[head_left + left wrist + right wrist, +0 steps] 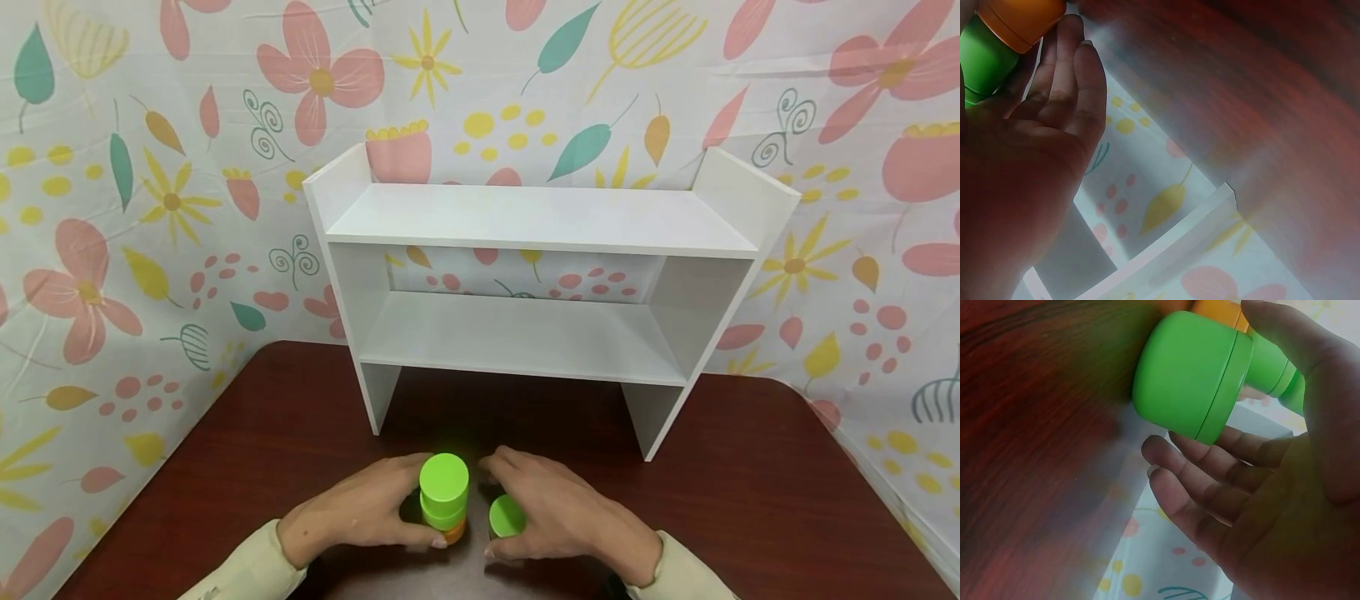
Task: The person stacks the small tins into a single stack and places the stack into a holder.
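Green above orange, a stack of containers (445, 483) stands upright at the near side of the dark red-brown table (787, 483), between thumb and fingers of the left hand (367, 507); whether it is gripped cannot be determined. Just right of it, a single green container (507, 517) sits within the right hand (558, 508), whose fingers are loose and released. Beyond both stands a white two-tier shelf (525, 218), before floral-patterned cloth (322, 81).
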Demonstrator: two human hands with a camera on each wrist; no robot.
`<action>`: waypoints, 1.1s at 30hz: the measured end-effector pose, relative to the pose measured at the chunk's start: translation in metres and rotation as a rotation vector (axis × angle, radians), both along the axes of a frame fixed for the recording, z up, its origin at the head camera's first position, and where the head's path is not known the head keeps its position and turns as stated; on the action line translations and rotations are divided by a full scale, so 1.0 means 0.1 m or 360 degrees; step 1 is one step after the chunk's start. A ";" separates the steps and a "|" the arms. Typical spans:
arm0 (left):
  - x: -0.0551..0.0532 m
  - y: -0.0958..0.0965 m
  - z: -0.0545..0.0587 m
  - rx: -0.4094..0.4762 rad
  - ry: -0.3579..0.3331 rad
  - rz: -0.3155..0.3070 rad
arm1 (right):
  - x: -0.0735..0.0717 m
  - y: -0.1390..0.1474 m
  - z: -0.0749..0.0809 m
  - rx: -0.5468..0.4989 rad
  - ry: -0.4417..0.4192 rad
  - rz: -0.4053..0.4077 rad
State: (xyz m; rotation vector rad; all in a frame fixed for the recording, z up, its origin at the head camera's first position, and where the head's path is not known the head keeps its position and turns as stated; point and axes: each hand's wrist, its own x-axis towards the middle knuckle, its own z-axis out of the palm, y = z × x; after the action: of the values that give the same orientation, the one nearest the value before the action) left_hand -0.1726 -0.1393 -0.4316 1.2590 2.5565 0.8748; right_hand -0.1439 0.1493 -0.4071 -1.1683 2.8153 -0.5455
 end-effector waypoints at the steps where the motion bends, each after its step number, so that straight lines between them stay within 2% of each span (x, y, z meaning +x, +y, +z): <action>1: 0.00 0.00 0.00 -0.0001 0.0003 0.0002 | 0.00 0.00 0.00 -0.0001 -0.0001 0.0002; 9: 0.00 0.00 0.00 0.0006 0.0011 -0.0008 | 0.01 -0.01 -0.02 0.0033 0.0050 0.0013; 33: -0.01 0.00 -0.02 -0.0002 0.0016 -0.0005 | 0.03 0.10 -0.10 0.0074 0.0048 0.0011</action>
State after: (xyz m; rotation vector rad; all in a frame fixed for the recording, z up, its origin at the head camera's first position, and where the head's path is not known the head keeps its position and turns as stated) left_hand -0.1732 -0.1396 -0.4331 1.2704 2.5616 0.8686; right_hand -0.1409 0.1591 -0.4167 -1.1872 2.8315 -0.4630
